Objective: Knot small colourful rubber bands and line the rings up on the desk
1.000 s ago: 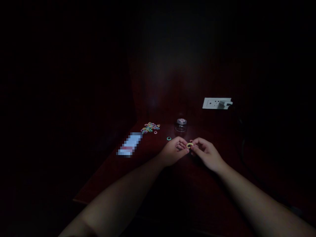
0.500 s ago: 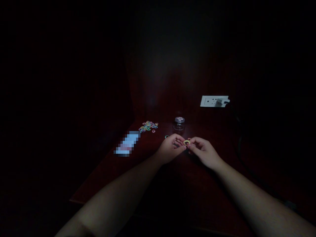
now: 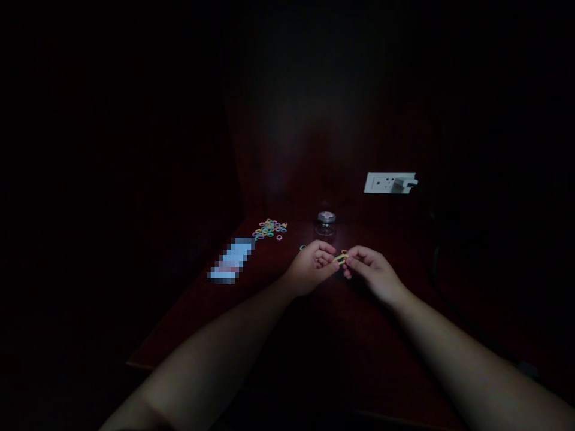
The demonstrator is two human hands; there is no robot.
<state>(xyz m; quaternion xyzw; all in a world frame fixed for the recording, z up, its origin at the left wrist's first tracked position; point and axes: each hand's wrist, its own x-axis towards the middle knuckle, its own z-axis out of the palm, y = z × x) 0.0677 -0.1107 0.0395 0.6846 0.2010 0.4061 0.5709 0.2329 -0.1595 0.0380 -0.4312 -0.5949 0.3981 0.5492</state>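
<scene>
Between my two hands is a small yellow hair tie (image 3: 341,259), drawn out into a narrow loop. My left hand (image 3: 311,267) pinches its left end between thumb and fingers. The right end sits in the pinch of my right hand (image 3: 374,270). An orange-red hair tie (image 3: 344,252) shows just behind the yellow one, by the right fingertips. Partly behind my left hand lies a green hair tie (image 3: 303,248). A clear jar (image 3: 326,226) with a lid stands upright on the table beyond my hands. Farther left is a loose pile of coloured hair ties (image 3: 269,228).
A phone-like slab with a blurred bright screen (image 3: 232,260) lies on the dark red table (image 3: 188,323) at left. On the back wall, a white socket plate (image 3: 380,183) holds a plugged-in charger (image 3: 406,183), its cable hanging down the right side. The surroundings are very dark.
The yellow hair tie has gone from a round loop to a flat, stretched one as my hands moved slightly apart. The jar, pile and phone-like slab have stayed in place.
</scene>
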